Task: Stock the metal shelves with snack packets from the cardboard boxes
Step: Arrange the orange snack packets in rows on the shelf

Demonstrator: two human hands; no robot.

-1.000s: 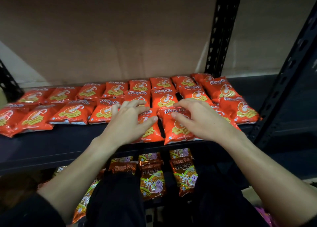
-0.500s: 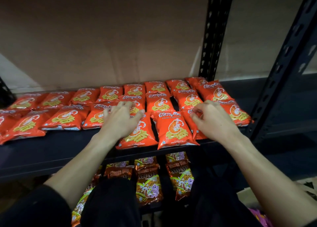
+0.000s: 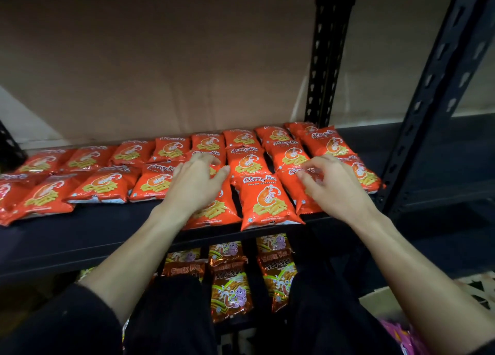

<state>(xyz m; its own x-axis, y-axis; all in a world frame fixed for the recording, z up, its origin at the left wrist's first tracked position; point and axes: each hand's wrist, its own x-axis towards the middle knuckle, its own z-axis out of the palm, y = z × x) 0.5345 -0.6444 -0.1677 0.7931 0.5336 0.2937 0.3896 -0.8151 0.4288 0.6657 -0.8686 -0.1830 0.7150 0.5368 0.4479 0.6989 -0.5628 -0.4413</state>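
Palm down, the left hand (image 3: 195,185) lies with straight, spread fingers on an orange prawn-cracker packet (image 3: 214,212) at the front of the metal shelf (image 3: 80,236). It grips nothing, and its fingertips reach onto the row behind. To its right, the right hand (image 3: 336,189) has its fingers curled and pinches the top seam of a slanted packet (image 3: 301,193) whose lower corner sits at the shelf's front lip. Between the two hands a middle packet (image 3: 265,202) lies flat with its label up, touched by neither hand, its bottom edge at the lip. More orange packets (image 3: 107,185) lie in overlapping rows that run from the right-hand end of the shelf away to the left. A brown cardboard sheet (image 3: 160,67) stands behind them. One black perforated upright (image 3: 329,59) rises at the back right and a nearer upright (image 3: 442,86) slants up just beside the right hand. Under the shelf, brown snack packets (image 3: 231,287) lie on a lower level, partly hidden by the person's dark-clad knees (image 3: 171,317). At the lower right the corner of a cardboard box (image 3: 380,305) shows, with purple packets (image 3: 401,336) beside it, well apart from both hands.
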